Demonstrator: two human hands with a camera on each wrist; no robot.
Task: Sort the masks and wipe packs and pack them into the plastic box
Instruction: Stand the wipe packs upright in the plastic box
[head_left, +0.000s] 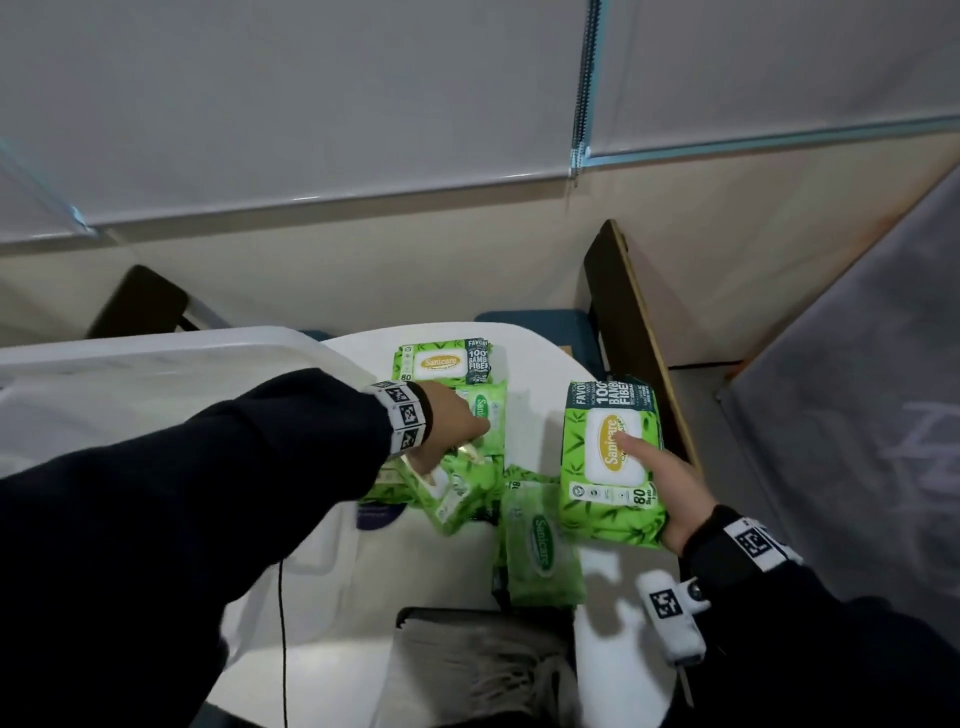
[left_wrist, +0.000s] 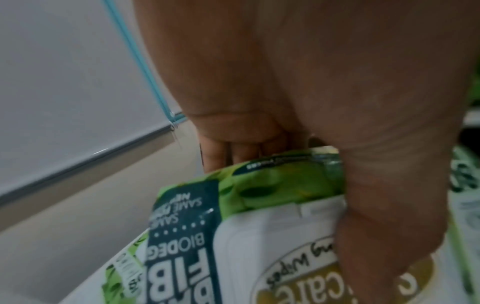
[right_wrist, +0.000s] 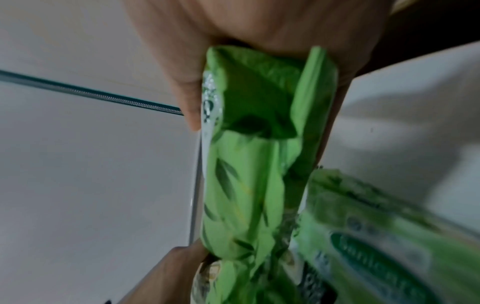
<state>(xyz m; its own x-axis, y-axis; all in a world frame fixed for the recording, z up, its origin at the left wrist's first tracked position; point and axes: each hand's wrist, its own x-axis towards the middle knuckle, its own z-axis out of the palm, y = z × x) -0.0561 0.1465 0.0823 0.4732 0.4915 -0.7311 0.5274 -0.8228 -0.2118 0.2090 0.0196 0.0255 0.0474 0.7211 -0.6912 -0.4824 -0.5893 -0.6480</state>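
Note:
Several green Sanicare wipe packs lie on the white table (head_left: 545, 358). My right hand (head_left: 660, 478) grips a large white-lidded pack (head_left: 613, 462) above the table's right edge, thumb on the lid. My left hand (head_left: 457, 431) reaches into the middle pile and curls its fingers round a crumpled green pack (head_left: 457, 493). The left wrist view shows a thumb across a white-lidded pack (left_wrist: 259, 236). In the right wrist view a hand clasps the end of a green pack (right_wrist: 249, 164). The translucent plastic box (head_left: 156, 353) stands at the left. I cannot make out any masks.
One lidded pack (head_left: 447, 361) lies flat at the table's far side, and a pale green pack (head_left: 540, 551) lies near the front. A grey cloth (head_left: 467, 665) sits below the near edge. A dark wooden chair back (head_left: 639, 338) stands to the right.

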